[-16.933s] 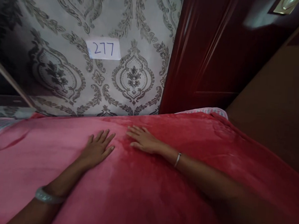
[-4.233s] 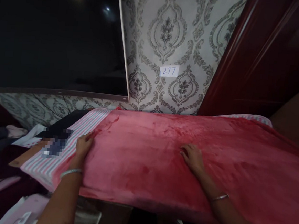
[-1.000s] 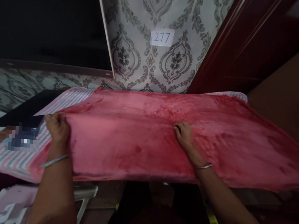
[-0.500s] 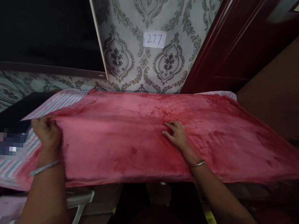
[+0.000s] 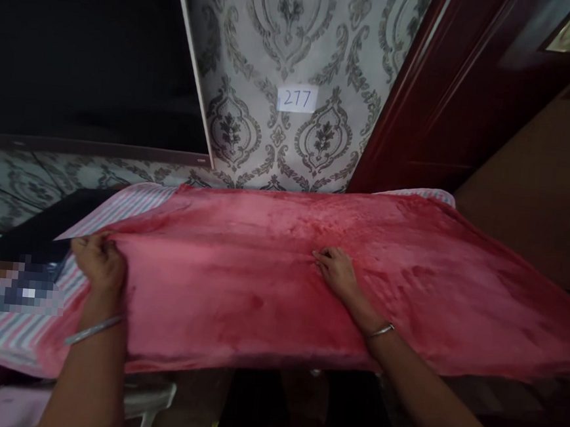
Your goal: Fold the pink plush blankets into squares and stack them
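A red plush blanket (image 5: 219, 300) lies spread across the table over a striped cloth. At its left edge my left hand (image 5: 98, 261) is closed, gripping the blanket's border. My right hand (image 5: 337, 270) rests near the blanket's middle, thumb and fingertips pinched together on the fabric. Between the two hands a faint straight ridge runs through the pile. Each wrist wears a silver bangle. The striped cloth (image 5: 117, 210) shows at the left end, with a small strip at the far right corner.
A black screen (image 5: 90, 53) hangs at the left, above a dark flat object (image 5: 42, 221). Patterned wallpaper bears a paper label (image 5: 297, 99) reading 277. On the right is a dark red door (image 5: 436, 100). Below the table's front left stands a white chair (image 5: 152, 400).
The view has tilted slightly, so everything sits lower. My right hand's fingers have drawn together into a pinch on the blanket. My left hand keeps its hold on the edge.
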The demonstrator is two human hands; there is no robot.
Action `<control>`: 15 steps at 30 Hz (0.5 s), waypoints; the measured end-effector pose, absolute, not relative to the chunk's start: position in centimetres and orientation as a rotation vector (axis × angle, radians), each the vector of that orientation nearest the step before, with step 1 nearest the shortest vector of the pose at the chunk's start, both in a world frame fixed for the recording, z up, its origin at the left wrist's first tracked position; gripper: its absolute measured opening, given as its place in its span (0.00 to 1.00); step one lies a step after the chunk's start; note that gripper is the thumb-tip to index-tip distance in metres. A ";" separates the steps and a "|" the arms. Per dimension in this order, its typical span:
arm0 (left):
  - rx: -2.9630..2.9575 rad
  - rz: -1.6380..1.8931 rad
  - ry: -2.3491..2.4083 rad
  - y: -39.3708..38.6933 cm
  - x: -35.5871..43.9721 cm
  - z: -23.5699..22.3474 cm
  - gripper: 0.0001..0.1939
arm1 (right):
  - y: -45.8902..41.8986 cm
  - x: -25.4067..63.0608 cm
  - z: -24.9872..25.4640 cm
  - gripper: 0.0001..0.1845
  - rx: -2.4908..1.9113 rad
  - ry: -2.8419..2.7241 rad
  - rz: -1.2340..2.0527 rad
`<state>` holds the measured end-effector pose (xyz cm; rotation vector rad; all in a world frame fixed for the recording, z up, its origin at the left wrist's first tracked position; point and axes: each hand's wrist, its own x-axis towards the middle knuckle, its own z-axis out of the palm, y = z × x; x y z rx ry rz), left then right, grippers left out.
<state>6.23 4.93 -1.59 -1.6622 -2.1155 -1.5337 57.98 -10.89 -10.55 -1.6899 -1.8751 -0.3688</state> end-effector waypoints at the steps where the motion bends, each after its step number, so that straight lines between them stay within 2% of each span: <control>1: -1.664 -1.532 -2.111 4.9 6.1 -1.6 0.11 | -10.8 58.0 -10.6 0.15 -1.693 -1.873 -0.383; 8: -1.686 -1.547 -2.078 4.7 5.9 -2.0 0.12 | -10.5 57.8 -10.8 0.19 -1.617 -1.738 -0.480; 15: -1.555 -1.593 -2.119 4.4 5.9 -2.2 0.13 | -10.8 57.9 -10.7 0.18 -1.454 -1.635 -0.551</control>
